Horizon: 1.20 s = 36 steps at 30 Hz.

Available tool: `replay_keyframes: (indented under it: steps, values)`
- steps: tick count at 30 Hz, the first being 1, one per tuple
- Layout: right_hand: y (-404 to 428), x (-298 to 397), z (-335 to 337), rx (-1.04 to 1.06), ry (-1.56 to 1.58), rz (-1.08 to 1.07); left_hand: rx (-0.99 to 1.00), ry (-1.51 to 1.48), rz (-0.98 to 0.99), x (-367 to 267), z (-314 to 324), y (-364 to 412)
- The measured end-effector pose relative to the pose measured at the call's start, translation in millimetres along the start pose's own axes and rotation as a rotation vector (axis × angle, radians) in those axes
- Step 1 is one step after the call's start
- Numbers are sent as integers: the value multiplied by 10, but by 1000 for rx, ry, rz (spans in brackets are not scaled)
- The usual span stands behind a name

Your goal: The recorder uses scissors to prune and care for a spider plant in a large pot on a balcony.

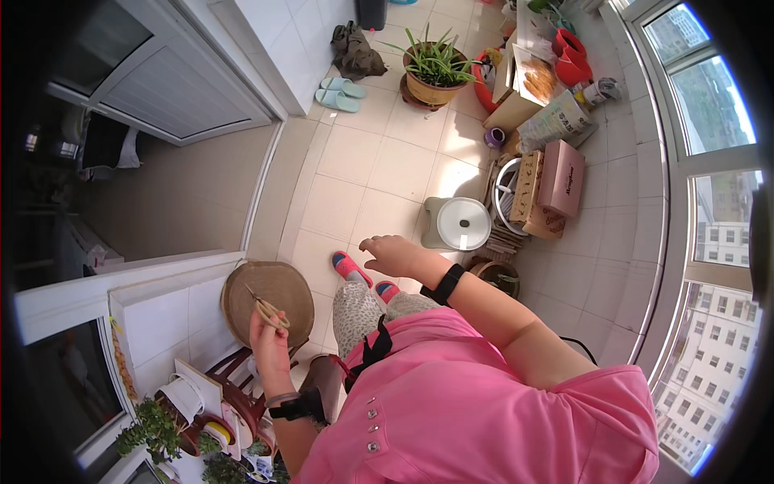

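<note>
My left hand (270, 342) holds a pair of scissors (273, 316) by its tan loop handles. The blades point away from me, above a round wooden slab (275, 284) that looks like a chopping block. My right hand (392, 254) hangs in the air ahead of my body, with thumb and fingers apart and nothing in it. Below it on the tiles are my feet in pink-red slippers (351, 266). A white-topped plastic stool (463, 224) stands to the right of that hand.
Potted plants (151, 426) crowd the lower left beside a dark red wooden chair (233, 387). Cardboard boxes (561, 178) and a white-rimmed basin (507, 193) line the window wall. Farther off are a large potted plant (436, 69), light blue slippers (338, 94) and an open door (181, 91).
</note>
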State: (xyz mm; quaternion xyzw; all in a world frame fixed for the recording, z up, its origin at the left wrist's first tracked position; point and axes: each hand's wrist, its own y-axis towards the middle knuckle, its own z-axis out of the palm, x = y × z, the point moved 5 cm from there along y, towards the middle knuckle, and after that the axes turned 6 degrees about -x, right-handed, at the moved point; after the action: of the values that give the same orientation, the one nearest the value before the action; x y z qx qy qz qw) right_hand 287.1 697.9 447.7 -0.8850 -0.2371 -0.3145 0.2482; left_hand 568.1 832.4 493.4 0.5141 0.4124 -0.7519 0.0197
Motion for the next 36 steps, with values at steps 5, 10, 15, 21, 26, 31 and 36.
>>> replay_keyframes:
  steps: [5, 10, 15, 21, 26, 31, 36]
  values:
    - [127, -650, -325, -81, 123, 145, 85, 191, -73, -255, 718, 908]
    - [21, -1850, -413, -264, 169, 546, 272, 457, -57, -639, 2059, 1822]
    - [-766, -2965, 370, -321, 543, 1240, 499, 760, -14, -758, 3745, 2464]
    - [-1452, -3519, 1113, -561, 859, 1646, 776, 969, -13, -133, 5420, 2768]
    - [-1135, -4127, 1151, -687, 1079, 1730, 797, 1094, -6, 677, 6241, 2840]
    - [-732, -4951, 1337, -770, 1311, 1723, 830, 1170, -64, 1522, 6665, 2942]
    - [-548, -5615, 1862, -849, 1175, 1733, 857, 1244, -125, 2196, 6784, 3126]
